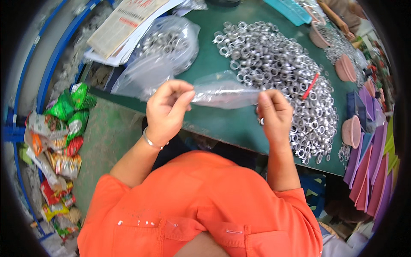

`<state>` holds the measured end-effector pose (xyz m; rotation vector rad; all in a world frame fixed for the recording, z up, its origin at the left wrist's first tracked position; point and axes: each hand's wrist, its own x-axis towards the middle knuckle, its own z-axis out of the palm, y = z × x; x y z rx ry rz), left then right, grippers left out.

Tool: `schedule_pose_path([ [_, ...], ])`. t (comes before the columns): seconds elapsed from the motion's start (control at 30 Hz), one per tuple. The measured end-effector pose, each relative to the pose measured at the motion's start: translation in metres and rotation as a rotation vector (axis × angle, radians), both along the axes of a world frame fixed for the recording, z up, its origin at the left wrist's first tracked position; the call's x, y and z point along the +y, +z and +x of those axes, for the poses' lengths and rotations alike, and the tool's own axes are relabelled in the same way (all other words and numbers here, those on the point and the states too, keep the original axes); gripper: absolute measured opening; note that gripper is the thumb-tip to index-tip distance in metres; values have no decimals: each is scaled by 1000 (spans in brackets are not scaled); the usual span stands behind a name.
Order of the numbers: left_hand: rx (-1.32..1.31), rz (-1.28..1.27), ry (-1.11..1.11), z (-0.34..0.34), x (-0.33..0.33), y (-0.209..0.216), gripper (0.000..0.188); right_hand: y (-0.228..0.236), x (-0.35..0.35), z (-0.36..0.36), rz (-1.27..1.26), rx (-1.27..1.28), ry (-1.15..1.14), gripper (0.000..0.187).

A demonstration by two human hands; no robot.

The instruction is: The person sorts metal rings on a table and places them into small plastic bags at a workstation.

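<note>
Near the middle of the frame, just above the near edge of the green worktop (214, 124), a small clear plastic bag (222, 93) is stretched flat between the person's two hands. It looks empty: no rings show through the film, so as far as can be judged the filling has not begun and the bag is only being opened or smoothed out. Behind it, spreading toward the upper right of the frame, lies a large loose heap of silver metal rings (282, 81) with a red stick-like object (311, 85) resting on it; the size of that heap suggests most of the work is left. At the upper left of the worktop a bigger clear bag (165, 53) already holding rings lies slumped beside a stack of printed papers (124, 25), which may be packed stock, though that cannot be told for sure.

The left hand (167, 112) pinches the bag's left end between thumb and fingertips, the other fingers loosely curled; a thin bangle (150, 140) sits on that wrist. The right hand (275, 115) is closed into a near fist around the bag's right end, knuckles toward the camera. Both grip the film only and neither touches the rings, though the right hand hovers just beside the heap's near edge.

Pink bowls (352, 131) and purple trays (372, 158) line the right edge of the frame.
</note>
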<state>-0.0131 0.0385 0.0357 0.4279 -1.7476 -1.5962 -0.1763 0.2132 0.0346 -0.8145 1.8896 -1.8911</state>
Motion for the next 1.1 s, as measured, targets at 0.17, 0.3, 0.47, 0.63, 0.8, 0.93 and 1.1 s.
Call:
schedule_pose_path([
  [0.17,105,-54,-56,13,7,-2,11,-1,-6,8,-83,46,120,50],
  [0.3,201,-212,-220,19,6,-21,45,-19,-3,-6,99,422,217,18],
  [0.47,-285,-240,7,8,10,-67,93,2,-22,-5,-8,50,73,13],
  [0.63,-432,-527,32,-5,16,-78,87,19,-30,-20,36,-12,-7,16],
  [0.8,-362,-614,80,-2,19,-84,71,17,-2,-48,-187,-116,-148,13],
  [0.93,-336,-606,91,-3,16,-91,43,23,-4,-70,-296,-236,-216,14],
  [1.1,-266,-620,74,-2,15,-93,31,8,-44,-110,-197,-445,-123,33],
])
